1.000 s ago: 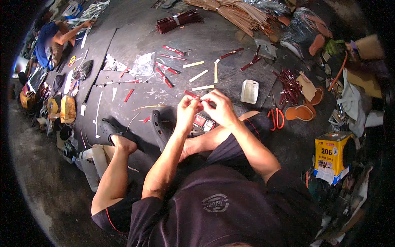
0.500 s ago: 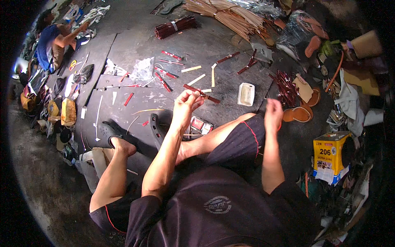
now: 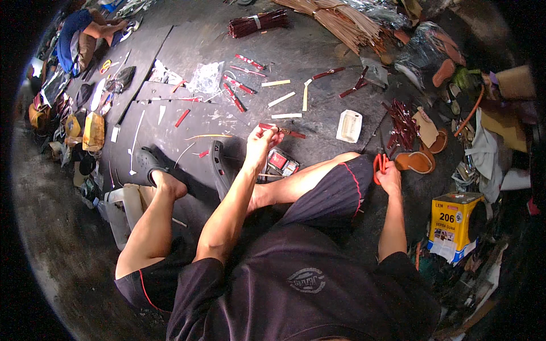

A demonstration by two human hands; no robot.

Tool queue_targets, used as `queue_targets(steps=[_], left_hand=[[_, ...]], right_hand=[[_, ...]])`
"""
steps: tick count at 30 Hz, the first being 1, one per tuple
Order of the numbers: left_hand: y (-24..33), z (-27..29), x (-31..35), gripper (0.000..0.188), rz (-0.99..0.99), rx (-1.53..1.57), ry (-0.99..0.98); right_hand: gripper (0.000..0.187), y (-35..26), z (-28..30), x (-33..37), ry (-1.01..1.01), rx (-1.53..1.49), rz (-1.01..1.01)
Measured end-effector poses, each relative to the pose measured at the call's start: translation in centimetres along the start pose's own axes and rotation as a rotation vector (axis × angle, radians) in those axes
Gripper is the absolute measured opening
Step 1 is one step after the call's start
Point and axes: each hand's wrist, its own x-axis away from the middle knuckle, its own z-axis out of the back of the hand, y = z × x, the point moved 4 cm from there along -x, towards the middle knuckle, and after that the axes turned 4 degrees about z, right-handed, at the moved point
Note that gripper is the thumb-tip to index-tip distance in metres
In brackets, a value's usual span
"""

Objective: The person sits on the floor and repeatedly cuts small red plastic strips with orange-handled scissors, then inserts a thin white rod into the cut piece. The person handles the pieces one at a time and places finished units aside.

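Observation:
My left hand is raised over the dark mat, its thumb and fingers pinching a dark red glossy strap. By my right knee, my right hand is closed on red-handled scissors; their blades are not visible. Beyond the left hand lie pale yellow strips, some apart and one touching a dark red strap. A white plastic tub with pale residue stands between my two hands, farther out. Close by my left wrist sits a small open box with red contents.
A heap of dark red straps lies beside brown sandals at the right. A yellow tin stands near my right elbow. Bundled dark straps and tan strips lie far off. Another person sits at far left.
My right hand has come down and nearer, and the red-handled scissors now show in it. My left hand still pinches the dark red strap. The view has shifted slightly.

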Motion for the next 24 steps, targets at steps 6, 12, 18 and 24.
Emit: queue_targets(steps=[6, 12, 18, 24], left_hand=[[-2.2, 3.7, -1.5, 0.016, -0.025, -0.070, 0.043], [0.1, 0.0, 0.2, 0.019, -0.148, -0.040, -0.013], [4.5, -5.4, 2.6, 0.019, -0.336, -0.049, -0.084], [5.2, -6.1, 3.5, 0.019, -0.356, -0.177, -0.103]], right_hand=[[0.025, -5.5, 4.4, 2.9, -0.004, -0.765, -0.299], [0.021, -23.2, 3.6, 4.4, -0.127, -1.290, -0.009], [0.034, -33.7, -2.8, 3.0, -0.047, -1.345, -0.139], [0.037, -34.0, -3.0, 1.9, 0.011, -1.283, -0.004]])
